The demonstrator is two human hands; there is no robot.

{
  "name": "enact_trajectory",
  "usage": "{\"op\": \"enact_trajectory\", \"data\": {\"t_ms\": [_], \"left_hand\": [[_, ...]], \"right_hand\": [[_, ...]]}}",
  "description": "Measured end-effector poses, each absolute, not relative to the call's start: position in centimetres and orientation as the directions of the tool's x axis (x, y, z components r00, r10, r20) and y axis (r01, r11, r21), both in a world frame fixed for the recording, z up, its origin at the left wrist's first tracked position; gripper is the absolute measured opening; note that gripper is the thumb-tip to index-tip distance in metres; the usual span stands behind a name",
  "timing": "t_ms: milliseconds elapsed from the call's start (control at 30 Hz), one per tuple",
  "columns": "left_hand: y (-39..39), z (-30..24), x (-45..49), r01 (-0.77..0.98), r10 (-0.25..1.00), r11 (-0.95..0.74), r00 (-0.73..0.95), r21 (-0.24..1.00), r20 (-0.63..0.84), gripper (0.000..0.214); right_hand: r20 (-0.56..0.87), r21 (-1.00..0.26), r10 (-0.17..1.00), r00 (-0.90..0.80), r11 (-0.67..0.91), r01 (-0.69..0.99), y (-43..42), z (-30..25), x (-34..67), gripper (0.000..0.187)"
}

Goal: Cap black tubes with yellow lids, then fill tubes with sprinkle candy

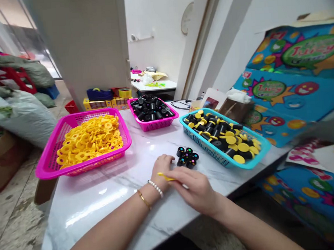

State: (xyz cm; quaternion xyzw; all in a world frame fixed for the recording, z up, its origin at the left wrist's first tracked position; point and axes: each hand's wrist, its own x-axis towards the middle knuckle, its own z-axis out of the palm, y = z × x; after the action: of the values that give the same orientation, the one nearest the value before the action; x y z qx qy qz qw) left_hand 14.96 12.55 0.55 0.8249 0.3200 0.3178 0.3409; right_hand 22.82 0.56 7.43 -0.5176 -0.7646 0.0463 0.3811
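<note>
My right hand (195,187) pinches a flat yellow plastic piece (166,177) between thumb and fingers, above the back of my left hand. My left hand (162,170) lies low over the table with its fingers curled; my right hand hides part of them, and what they hold cannot be made out. Just beyond both hands, a small cluster of black cylinders (187,157) with coloured dots on top stands on the table. Yellow ring-shaped pieces (91,139) fill the pink basket (42,170) at left.
A smaller pink basket (155,125) holds black cylinders. At right, a turquoise basket (214,158) holds black cylinders with yellow discs. Tape rolls on yellow boxes (100,103) stand at the back. Blue printed cartons (291,83) flank the marble-patterned table (104,204).
</note>
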Motion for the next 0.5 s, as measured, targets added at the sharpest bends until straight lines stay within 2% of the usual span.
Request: {"op": "enact_trajectory", "data": {"t_ms": [67, 133, 200, 267, 433, 500], "left_hand": [[12.5, 0.8, 14.9, 0.351, 0.706, -0.621, 0.639, 0.701, 0.305, 0.025], [12.2, 1.0, 15.2, 0.385, 0.686, -0.664, 0.654, 0.642, 0.317, 0.033], [12.0, 1.3, 15.7, 0.426, 0.679, -0.694, 0.656, 0.580, 0.330, 0.039], [11.8, 1.4, 16.2, 0.464, 0.686, -0.699, 0.650, 0.545, 0.327, 0.040], [11.4, 1.6, 15.7, 0.496, 0.696, -0.684, 0.664, 0.534, 0.275, 0.026], [11.3, 2.0, 14.4, 0.490, 0.678, -0.694, 0.692, 0.528, 0.248, 0.023]], "right_hand": [[0.475, -0.612, 0.876, 0.084, 0.261, 0.747, -2.2, 5.4, 26.2, 0.027], [0.386, -0.712, 0.874, 0.296, 0.078, 0.698, -3.8, 3.5, 29.0, 0.026], [0.338, -0.774, 0.841, 0.423, -0.007, 0.633, -4.2, 2.0, 31.0, 0.026], [0.352, -0.805, 0.792, 0.498, -0.015, 0.593, -4.0, 0.8, 32.1, 0.026], [0.515, -0.803, 0.595, 0.617, 0.081, 0.591, -4.0, -0.2, 31.8, 0.023], [0.469, -0.854, 0.631, 0.619, 0.144, 0.500, -4.5, 0.1, 31.0, 0.021]]}}
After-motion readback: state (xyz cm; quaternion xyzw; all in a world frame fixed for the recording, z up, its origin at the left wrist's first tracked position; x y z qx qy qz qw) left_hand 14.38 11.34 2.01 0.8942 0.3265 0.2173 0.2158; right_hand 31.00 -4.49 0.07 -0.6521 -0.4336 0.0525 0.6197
